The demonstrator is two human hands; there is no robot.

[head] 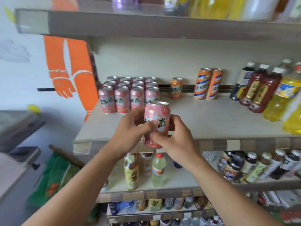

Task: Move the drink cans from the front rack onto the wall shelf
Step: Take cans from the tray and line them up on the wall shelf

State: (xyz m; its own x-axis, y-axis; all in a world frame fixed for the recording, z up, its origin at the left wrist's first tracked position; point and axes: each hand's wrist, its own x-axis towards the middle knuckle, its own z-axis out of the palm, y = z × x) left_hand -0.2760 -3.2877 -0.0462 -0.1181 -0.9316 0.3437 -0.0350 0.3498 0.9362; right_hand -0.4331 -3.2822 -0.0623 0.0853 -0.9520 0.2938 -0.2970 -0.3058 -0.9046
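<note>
place: shop | shelves (203, 121) of cans (128, 97) (bottles (260, 88) too)

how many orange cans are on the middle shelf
3: one short orange can standing alone at the back, and two tall striped cans side by side to its right. None looks hidden.

The can (156, 121) held up in front is pink with a pale mountain shape, a red swirl near the top, dark green characters and a red band at its foot. The block of cans (128, 93) on the beige wall shelf (211, 121) wears the same pink with green lettering. A short can (176, 88) is orange; the two tall cans (208, 84) carry orange, white and blue diagonal stripes. Yellow bottles (283, 101) stand beside dark red bottles (259, 92). The wall poster (71, 70) is orange on white.
</note>
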